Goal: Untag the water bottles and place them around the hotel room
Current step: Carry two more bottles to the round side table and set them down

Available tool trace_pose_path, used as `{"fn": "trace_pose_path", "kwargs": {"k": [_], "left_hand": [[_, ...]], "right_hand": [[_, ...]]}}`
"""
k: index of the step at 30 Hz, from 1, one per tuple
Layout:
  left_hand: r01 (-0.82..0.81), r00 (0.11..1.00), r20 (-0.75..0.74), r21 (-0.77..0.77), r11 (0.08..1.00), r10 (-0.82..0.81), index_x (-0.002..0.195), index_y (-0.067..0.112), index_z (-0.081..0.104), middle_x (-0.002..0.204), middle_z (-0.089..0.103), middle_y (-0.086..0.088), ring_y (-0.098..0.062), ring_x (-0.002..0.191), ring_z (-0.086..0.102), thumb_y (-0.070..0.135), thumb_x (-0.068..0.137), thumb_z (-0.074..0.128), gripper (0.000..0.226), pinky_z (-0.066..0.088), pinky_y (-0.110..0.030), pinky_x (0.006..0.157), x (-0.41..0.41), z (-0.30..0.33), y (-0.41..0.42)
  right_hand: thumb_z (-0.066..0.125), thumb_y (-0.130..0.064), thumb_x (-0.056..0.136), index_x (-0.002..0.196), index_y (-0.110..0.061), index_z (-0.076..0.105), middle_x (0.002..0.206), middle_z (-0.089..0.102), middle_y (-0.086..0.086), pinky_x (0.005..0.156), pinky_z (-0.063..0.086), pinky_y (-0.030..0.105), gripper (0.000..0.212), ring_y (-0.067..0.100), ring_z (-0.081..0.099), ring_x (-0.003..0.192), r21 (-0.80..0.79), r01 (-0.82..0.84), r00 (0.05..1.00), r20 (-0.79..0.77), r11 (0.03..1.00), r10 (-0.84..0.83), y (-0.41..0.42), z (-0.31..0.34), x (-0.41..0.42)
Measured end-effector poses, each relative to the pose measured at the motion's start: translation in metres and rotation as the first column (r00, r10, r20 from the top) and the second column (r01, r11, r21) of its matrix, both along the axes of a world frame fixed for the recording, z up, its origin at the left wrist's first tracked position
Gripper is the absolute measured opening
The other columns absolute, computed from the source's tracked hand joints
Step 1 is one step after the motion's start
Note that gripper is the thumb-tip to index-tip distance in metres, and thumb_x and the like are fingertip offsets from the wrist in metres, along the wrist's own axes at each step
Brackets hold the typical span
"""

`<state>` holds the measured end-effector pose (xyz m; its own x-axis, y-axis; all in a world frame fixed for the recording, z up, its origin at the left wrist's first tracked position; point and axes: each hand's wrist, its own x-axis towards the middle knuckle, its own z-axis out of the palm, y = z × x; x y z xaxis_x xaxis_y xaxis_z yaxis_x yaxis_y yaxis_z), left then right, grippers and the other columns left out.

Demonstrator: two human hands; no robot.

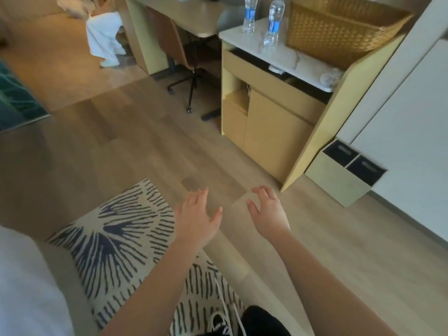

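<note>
Standing on the cabinet top (312,66): two water bottles (272,23) (both hands empty).

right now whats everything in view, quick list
water bottles: 2, clear with blue labels, upright on the white cabinet top
wicker basket: 1, tan, on the cabinet top right of the bottles
cabinet: 1, pale wood, drawer slightly open
desk: 1, pale wood, left of the cabinet
chair: 1, brown, black wheeled base, at the desk
rug: 1, cream with dark strokes, on the wood floor
floor bin: 1, pale, two dark compartments
left hand: empty, fingers relaxed
right hand: empty, fingers loosely curled
</note>
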<state>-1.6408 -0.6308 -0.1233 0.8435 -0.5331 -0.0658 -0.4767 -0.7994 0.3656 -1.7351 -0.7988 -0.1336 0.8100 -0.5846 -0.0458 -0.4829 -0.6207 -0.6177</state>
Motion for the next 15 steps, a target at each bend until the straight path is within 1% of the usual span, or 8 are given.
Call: {"fn": "trace_pose_path", "kwargs": {"k": [3,6,11,15], "left_hand": [[-0.003,1.0,-0.026,-0.011,1.0,0.003,0.15,0.023,0.022,0.155,0.03,-0.001,-0.02,0.143,0.023,0.058,0.092,0.037,0.069,0.021,-0.05,0.114,0.05,0.0,-0.021],[0.003,0.999,-0.047,-0.028,1.0,-0.004,0.15,0.022,0.022,0.155,0.031,-0.003,-0.021,0.143,0.024,0.057,0.092,0.038,0.07,0.022,-0.052,0.113,0.098,-0.002,-0.048],[0.006,1.0,-0.01,-0.074,0.997,-0.007,0.149,0.022,0.022,0.154,0.032,-0.002,-0.019,0.143,0.024,0.055,0.092,0.041,0.069,0.02,-0.05,0.114,0.187,-0.01,-0.111],[0.037,0.999,0.003,-0.075,0.996,-0.037,0.149,0.025,0.022,0.154,0.031,-0.001,-0.018,0.143,0.023,0.056,0.091,0.042,0.068,0.019,-0.051,0.115,0.28,-0.008,-0.175]], "right_hand": [[0.049,-0.033,0.096,0.135,-0.015,0.048,0.145,0.039,0.003,0.102,0.039,0.036,0.043,0.025,0.042,0.129,0.013,0.0,1.0,0.004,1.0,0.0,-0.021,0.003,0.046],[0.049,-0.033,0.096,0.134,-0.017,0.048,0.143,0.041,0.003,0.101,0.04,0.036,0.041,0.025,0.043,0.128,0.014,0.001,1.0,0.017,1.0,-0.001,-0.046,0.001,0.093],[0.051,-0.032,0.096,0.131,-0.017,0.05,0.14,0.043,0.002,0.098,0.04,0.034,0.039,0.024,0.044,0.125,0.02,0.023,0.998,0.055,1.0,-0.024,-0.105,-0.008,0.186],[0.049,-0.034,0.096,0.133,-0.018,0.048,0.141,0.041,0.0,0.099,0.039,0.032,0.04,0.023,0.043,0.126,0.034,0.046,0.998,0.044,0.998,-0.048,-0.169,-0.01,0.277]]}}
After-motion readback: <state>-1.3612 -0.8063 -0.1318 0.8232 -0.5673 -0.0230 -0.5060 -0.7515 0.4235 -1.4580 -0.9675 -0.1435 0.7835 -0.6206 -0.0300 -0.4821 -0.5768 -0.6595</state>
